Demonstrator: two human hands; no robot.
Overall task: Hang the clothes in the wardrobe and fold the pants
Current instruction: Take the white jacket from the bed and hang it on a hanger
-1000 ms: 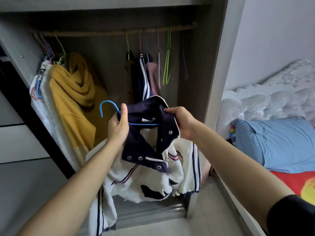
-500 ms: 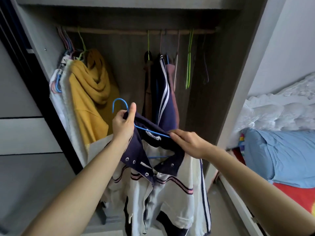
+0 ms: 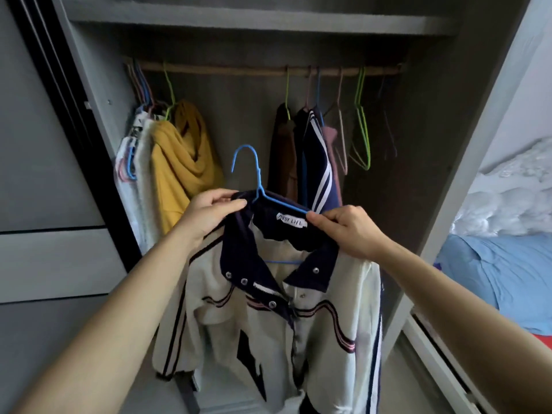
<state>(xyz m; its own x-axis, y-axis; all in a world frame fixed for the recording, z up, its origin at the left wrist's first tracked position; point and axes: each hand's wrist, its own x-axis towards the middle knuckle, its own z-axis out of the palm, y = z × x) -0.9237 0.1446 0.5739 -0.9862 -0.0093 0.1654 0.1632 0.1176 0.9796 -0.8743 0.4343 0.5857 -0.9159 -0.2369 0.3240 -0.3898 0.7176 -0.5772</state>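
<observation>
A cream jacket (image 3: 268, 330) with a navy collar and striped trim hangs on a blue wire hanger (image 3: 254, 180) in front of the open wardrobe. My left hand (image 3: 209, 213) pinches the collar at the hanger's left shoulder. My right hand (image 3: 349, 228) pinches the collar and the hanger wire at the right shoulder, beside the white neck label. The hanger's hook points up, well below the wooden rail (image 3: 239, 69). The jacket's lower hem runs out of the bottom of the frame.
On the rail hang a mustard garment (image 3: 182, 162) and pale clothes at the left, dark striped clothes (image 3: 313, 156) in the middle, and empty green hangers (image 3: 361, 130) at the right. A shelf (image 3: 254, 20) spans above. A bed with blue bedding (image 3: 501, 279) lies at the right.
The jacket has settled upright onto the hanger and spread open. My left hand shifted from the hanger neck to the left collar; my right hand moved out to the right shoulder. The view tilted up.
</observation>
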